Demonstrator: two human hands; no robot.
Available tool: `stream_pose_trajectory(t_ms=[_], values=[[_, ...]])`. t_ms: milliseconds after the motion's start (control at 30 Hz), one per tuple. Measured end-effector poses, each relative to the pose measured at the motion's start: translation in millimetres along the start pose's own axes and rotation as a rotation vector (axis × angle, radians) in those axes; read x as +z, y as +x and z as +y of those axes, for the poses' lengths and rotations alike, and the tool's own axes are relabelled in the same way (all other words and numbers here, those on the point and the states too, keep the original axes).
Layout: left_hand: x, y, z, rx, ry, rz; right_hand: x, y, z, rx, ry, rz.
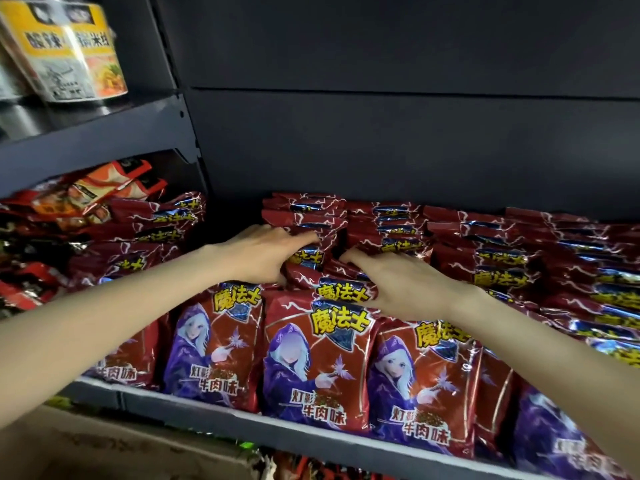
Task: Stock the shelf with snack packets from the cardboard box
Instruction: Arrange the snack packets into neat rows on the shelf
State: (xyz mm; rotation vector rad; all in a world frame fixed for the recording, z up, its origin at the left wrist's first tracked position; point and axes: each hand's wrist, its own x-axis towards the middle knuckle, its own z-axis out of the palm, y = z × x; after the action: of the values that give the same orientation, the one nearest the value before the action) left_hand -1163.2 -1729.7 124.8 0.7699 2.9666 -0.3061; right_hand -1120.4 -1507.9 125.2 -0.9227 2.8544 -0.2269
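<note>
While red snack packets [317, 368] fill shelf [242, 422] | both hands' fingers spread, pressing packets | cardboard box [104, 448] below

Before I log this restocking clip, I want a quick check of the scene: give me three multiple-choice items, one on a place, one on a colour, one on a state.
1. Where do both hands rest?
A. on packets in the middle rows
B. in the cardboard box
C. on the upper shelf

2. Main colour of the snack packets in the front row?
A. green
B. red
C. white

3. How do the front-row packets stand?
A. lying flat
B. upright, faces forward
C. torn open

Key: A, the left hand and right hand lie on packets behind the front row; B, the snack packets are red with a purple figure; B, their printed faces show upright.
</note>
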Motion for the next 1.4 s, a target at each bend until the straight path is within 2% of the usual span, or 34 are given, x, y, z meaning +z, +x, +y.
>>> stream_pose_trajectory(t_ms=[133, 367, 567, 767, 833, 967, 1133, 1200, 1267, 1400], values=[[6.6, -0.2, 3.5, 0.043, 0.023, 0.074, 1.0, -3.0, 4.7, 0.018, 0.005, 0.010], [14.2, -4.2, -19.9, 0.062, 0.131, 0.092, 1.2, 2.0, 24.3, 0.049, -0.017, 0.027], [17.9, -3.3, -8.2, 0.034, -0.019, 0.211, 3.2, 3.1, 23.2, 0.071, -0.002, 0.046], [24.8, -1.9, -0.7, -0.024, 0.003, 0.288, 2.2, 1.5, 23.0, 0.057, -0.010, 0.064], [23.4, -4.4, -2.2, -0.012, -0.039, 0.286, 2.8, 2.5, 22.5, 0.043, -0.044, 0.080], [8.7, -19.6, -10.9, 0.044, -0.317, 0.264, -1.1, 1.3, 27.1, 0.030, 0.008, 0.112], [-14.6, -66.4, -35.8, -0.005, -0.406, 0.589, -8.0, -7.0, 37.4, -0.015, 0.084, 0.333], [-13.5, -82.3, -46.2, -0.050, -0.450, 0.643, -10.2, -9.2, 32.7, -0.074, 0.126, 0.385], [-6.0, -88.7, -52.8, -0.104, -0.466, 0.568, -11.9, -8.0, 20.3, -0.152, 0.154, 0.385], [17.5, -79.1, -53.7, -0.148, -0.376, 0.289, -11.9, -0.5, -15.9, -0.240, 0.204, 0.274]])
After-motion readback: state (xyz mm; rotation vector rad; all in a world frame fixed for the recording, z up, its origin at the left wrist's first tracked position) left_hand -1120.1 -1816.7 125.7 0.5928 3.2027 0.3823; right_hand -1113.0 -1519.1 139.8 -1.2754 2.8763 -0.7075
